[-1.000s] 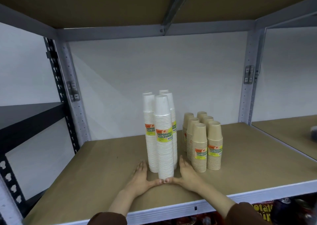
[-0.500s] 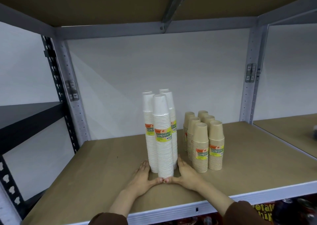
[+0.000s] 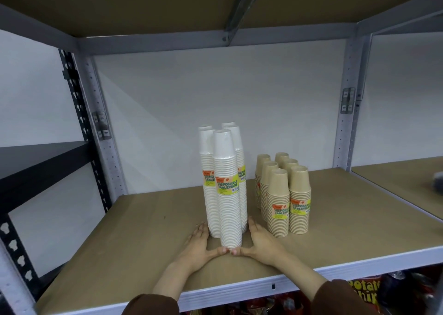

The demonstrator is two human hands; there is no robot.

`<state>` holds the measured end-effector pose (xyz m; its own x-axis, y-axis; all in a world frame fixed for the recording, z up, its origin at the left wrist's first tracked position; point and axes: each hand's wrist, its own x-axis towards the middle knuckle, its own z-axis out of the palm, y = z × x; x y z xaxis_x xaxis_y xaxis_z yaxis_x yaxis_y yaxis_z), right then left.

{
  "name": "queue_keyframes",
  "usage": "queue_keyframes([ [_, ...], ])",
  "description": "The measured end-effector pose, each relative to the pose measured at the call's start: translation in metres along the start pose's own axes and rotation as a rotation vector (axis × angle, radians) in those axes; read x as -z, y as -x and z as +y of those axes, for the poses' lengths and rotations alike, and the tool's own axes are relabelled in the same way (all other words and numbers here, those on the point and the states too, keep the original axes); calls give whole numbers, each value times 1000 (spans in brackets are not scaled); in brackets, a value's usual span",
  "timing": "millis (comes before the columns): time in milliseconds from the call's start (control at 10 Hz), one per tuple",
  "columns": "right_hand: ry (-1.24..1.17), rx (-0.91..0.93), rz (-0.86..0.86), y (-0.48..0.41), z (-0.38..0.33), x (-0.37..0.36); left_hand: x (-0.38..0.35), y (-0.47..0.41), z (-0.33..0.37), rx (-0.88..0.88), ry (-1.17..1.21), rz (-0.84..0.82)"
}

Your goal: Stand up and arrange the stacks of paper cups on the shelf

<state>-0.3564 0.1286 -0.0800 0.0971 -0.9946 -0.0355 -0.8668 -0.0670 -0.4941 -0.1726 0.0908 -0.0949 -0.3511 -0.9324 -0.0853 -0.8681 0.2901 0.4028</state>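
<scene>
Several tall stacks of white paper cups [image 3: 227, 194] stand upright in a tight cluster at the middle of the brown shelf board [image 3: 134, 238]. My left hand [image 3: 197, 245] lies flat against the cluster's left base and my right hand [image 3: 261, 242] against its right base. The thumbs meet in front of the nearest stack. Both hands have their fingers stretched out and cup the base without lifting it. To the right stand several shorter stacks of brown paper cups [image 3: 285, 194], upright in two rows, apart from my right hand.
A grey metal edge [image 3: 311, 274] runs along the shelf front. Grey uprights [image 3: 105, 132] stand at both back corners, and an upper shelf hangs close above. A black shelf [image 3: 36, 161] is at the left. Snack bags [image 3: 364, 293] lie on the level below.
The hands and white stacks hold the same pose. The view has tilted slightly, so the cluster sits a little further back from the shelf's front edge.
</scene>
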Motion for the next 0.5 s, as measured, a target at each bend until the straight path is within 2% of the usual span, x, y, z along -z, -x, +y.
queue_keyframes([
  [300, 141, -35, 2, 9, 1, -7, -5, 11, -2, 31, -54, 9],
  [500, 132, -24, 38, 14, 3, -10, -11, 21, 3, 54, -24, 97],
])
